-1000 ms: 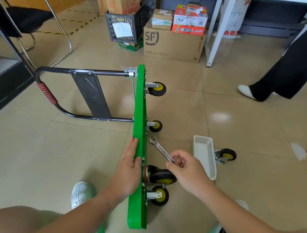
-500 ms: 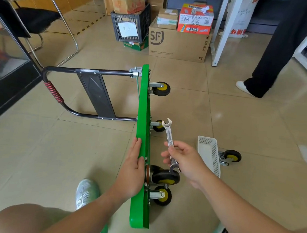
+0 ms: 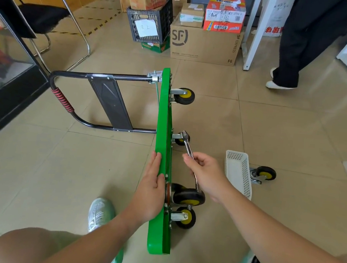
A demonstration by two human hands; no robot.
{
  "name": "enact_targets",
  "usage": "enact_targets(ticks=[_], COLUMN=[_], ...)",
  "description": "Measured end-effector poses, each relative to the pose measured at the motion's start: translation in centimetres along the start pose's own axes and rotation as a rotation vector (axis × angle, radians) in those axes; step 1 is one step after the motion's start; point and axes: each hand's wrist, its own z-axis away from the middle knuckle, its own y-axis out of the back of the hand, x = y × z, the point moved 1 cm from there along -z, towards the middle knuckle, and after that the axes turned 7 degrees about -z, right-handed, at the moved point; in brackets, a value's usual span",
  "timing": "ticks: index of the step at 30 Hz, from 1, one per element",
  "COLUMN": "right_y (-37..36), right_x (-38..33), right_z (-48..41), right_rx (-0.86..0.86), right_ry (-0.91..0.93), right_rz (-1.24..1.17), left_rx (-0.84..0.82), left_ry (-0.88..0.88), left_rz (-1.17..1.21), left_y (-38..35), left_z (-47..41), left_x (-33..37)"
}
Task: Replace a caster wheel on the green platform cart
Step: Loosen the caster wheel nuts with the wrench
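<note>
Looking down through the head camera, I saw the green platform cart standing on its long edge on the floor, its casters pointing right, with my left hand lying flat and open against the deck to steady it. My right hand was closed around the shaft of a steel wrench whose open jaw sat at the far lower caster's bracket, while a spare caster lay beside a white basket. I judged the cart stiff but tippy on edge, best braced at the deck rim, and the wrench slick, best gripped low for leverage.
</note>
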Motion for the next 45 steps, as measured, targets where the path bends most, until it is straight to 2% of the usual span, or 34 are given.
enact_targets(ticks=[12,20,31,37,45], right_y=[-0.8,-0.9,-2.1,-2.4,-2.6], right_x=[-0.5,-1.2,-1.2,-1.2,-0.7], right_z=[-0.6,-1.2,-3.2,-3.4,-3.8], right_rx=[-0.001,-0.004,0.036,-0.038,-0.029], right_ry=[-0.038,-0.109,-0.098,-0.135,-0.101], right_rz=[-0.147,-0.375,-0.118,-0.198,-0.336], left_rx=[-0.113,-0.230,-0.211,-0.203,-0.202], left_ry=[-0.032,0.028,0.052,0.058,0.058], left_rz=[-0.042,0.177,0.271,0.269,0.292], left_y=[1.3,1.6,0.9,0.9,0.8], left_z=[-1.2,-2.1,-1.9,-1.8,-1.9], left_x=[-1.1,-0.6,-0.9,-0.8,-1.0])
